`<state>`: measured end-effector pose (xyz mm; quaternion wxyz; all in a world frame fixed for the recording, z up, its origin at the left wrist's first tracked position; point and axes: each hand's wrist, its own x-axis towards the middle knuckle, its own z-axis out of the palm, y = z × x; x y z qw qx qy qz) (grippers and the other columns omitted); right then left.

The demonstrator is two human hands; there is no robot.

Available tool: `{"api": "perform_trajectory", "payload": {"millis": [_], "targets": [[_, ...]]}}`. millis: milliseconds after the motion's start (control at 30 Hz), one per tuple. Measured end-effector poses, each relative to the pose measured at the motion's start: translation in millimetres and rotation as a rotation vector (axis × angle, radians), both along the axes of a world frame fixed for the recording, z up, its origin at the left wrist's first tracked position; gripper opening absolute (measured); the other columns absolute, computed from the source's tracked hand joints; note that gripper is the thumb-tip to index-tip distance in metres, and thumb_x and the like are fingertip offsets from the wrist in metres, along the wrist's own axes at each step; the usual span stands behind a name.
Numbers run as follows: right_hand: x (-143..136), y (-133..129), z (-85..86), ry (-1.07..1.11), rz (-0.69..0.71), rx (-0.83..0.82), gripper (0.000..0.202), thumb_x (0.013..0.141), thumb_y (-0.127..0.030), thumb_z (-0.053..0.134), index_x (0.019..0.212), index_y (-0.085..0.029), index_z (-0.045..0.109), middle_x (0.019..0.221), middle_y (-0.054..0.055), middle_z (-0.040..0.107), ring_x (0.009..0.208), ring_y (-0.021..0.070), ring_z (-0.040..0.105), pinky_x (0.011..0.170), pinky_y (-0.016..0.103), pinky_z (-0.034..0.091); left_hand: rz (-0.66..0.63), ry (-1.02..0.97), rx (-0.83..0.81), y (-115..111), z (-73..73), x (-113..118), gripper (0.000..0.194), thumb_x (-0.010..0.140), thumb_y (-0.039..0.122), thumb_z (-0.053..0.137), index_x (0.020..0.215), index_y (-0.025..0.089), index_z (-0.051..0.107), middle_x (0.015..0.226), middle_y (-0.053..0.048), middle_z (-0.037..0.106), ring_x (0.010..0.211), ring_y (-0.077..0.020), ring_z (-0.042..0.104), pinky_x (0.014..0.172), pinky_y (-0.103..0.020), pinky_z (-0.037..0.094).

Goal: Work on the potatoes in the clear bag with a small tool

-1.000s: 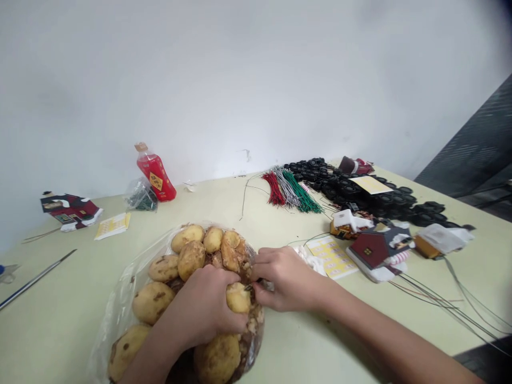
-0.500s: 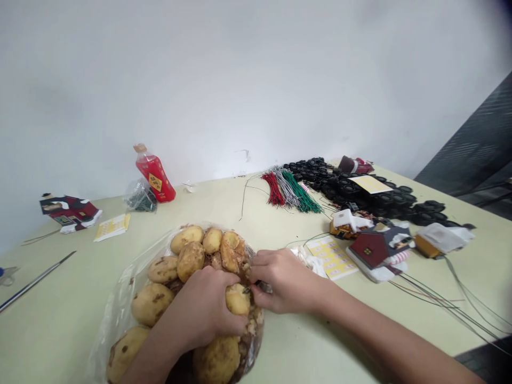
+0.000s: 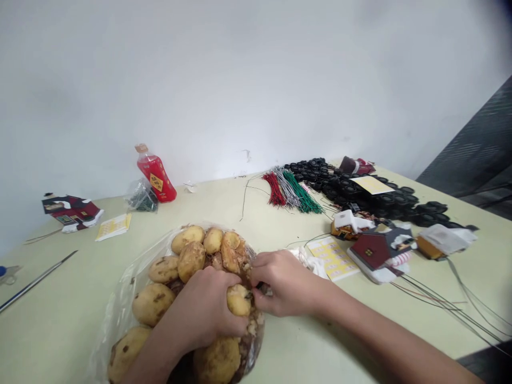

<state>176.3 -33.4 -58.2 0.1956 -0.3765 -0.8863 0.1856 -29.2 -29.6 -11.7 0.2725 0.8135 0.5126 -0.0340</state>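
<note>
At lower center, our left hand grasps a small, rounded yellow potato over a clear plastic bag; our right hand bunches beside it, its hold hidden. Scraping looks partial; brown-patched yellow potatoes appear unfinished.

Potatoes sit in a bag at the front of the bench; the left hand is among them, around one potato, with the right hand just right of it; left of the bag lies a rod; behind, left to right, are a model house, labels and a bottle; farther right, wire bundles lie beside a parts pile; before that pile is another house.
</note>
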Motion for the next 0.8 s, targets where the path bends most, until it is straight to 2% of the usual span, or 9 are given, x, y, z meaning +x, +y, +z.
{"api": "perform_trajectory", "payload": {"millis": [167, 300, 467, 600, 700, 800], "targets": [[0.8, 0.7, 1.7, 0.038, 0.009, -0.045, 0.011, 0.074, -0.01, 0.073, 0.073, -0.02, 0.068, 0.074, 0.0, 0.071, 0.071, 0.0157, 0.06, 0.063, 0.026, 0.034, -0.009, 0.012, -0.021, 0.4, 1.3, 0.2, 0.015, 0.065, 0.034, 0.07, 0.073, 0.023, 0.071, 0.063, 0.004, 0.06, 0.063, -0.017, 0.053, 0.062, -0.033, 0.035], [0.8, 0.2, 3.2, -0.004, -0.009, -0.039, 0.012, 0.073, -0.01, 0.072, 0.071, -0.02, 0.067, 0.073, 0.0, 0.072, 0.071, 0.016, 0.059, 0.061, 0.027, 0.03, -0.006, 0.004, 0.007, -1.3, 2.7, 1.2, 0.013, 0.065, 0.033, 0.068, 0.072, 0.023, 0.07, 0.063, 0.002, 0.061, 0.064, -0.0182, 0.053, 0.061, -0.034, 0.035], [1.6, 0.4, 3.9, 0.009, 0.003, -0.063, 0.011, 0.074, -0.01, 0.073, 0.072, -0.02, 0.069, 0.074, 0.0, 0.073, 0.07, 0.0153, 0.06, 0.062, 0.026, 0.032, -0.01, 0.002, 0.007, -1.8, 1.5, 0.7, 0.014, 0.065, 0.034, 0.069, 0.073, 0.023, 0.07, 0.062, 0.002, 0.061, 0.064, -0.0187, 0.053, 0.061, -0.034, 0.035], [1.0, 0.8, 5.2, -0.012, -0.03, -0.069, 0.011, 0.076, -0.009, 0.071, 0.072, -0.02, 0.069, 0.074, 0.0, 0.073, 0.07, 0.0156, 0.059, 0.063, 0.027, 0.031, 0.002, 0.009, 0.011, -1.5, -0.1, -1.1, 0.014, 0.064, 0.035, 0.07, 0.072, 0.023, 0.07, 0.064, 0.002, 0.064, 0.064, -0.0186, 0.054, 0.062, -0.034, 0.035], [-0.6, -0.3, 8.1, -0.002, -0.031, -0.134, 0.011, 0.076, -0.009, 0.071, 0.073, -0.019, 0.07, 0.074, 0.0, 0.073, 0.069, 0.0146, 0.058, 0.063, 0.026, 0.033, -0.006, 0.008, 0.009, -1.8, -0.2, -1.7, 0.017, 0.066, 0.035, 0.07, 0.075, 0.022, 0.073, 0.066, 0.001, 0.066, 0.065, -0.0189, 0.056, 0.064, -0.035, 0.037], [-1.8, -1.7, 11.8, -0.059, -0.094, -0.179, 0.013, 0.076, -0.008, 0.069, 0.07, -0.019, 0.07, 0.071, -0.001, 0.071, 0.064, 0.014, 0.052, 0.062, 0.027, 0.03, -0.007, 0.016, 0.026, -2.4, 0.6, -0.9, 0.016, 0.066, 0.036, 0.072, 0.073, 0.022, 0.071, 0.067, 0.0, 0.068, 0.066, -0.0196, 0.055, 0.064, -0.035, 0.036]]}}
